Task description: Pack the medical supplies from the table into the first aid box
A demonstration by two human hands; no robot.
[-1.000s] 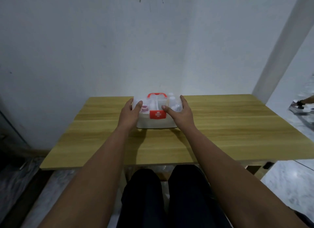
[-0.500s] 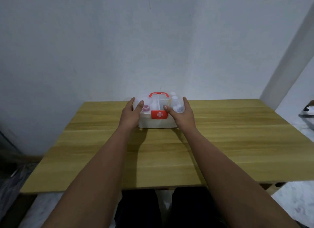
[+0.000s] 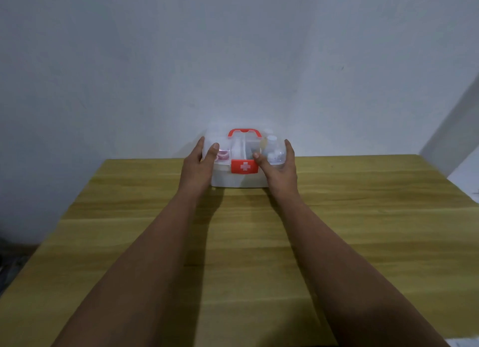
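The first aid box (image 3: 239, 179) is white with a clear lid, a red handle (image 3: 244, 132) on top and a red latch with a white cross (image 3: 244, 166) at the front. It stands at the far middle of the wooden table (image 3: 259, 243), against the wall. Through the lid I make out a pinkish roll (image 3: 223, 155) on the left and small white bottles (image 3: 272, 147) on the right. My left hand (image 3: 198, 165) grips the box's left end, thumb on the lid. My right hand (image 3: 281, 166) grips its right end, thumb beside the latch.
A pale wall (image 3: 233, 61) rises directly behind the box. The table's right edge borders a light floor (image 3: 466, 170), and darker floor shows past the left edge. My forearms stretch across the middle of the tabletop.
The view has tilted upward, so my legs under the table have dropped out of sight. Both hands keep the same hold on the box, which stays at the back of the table.
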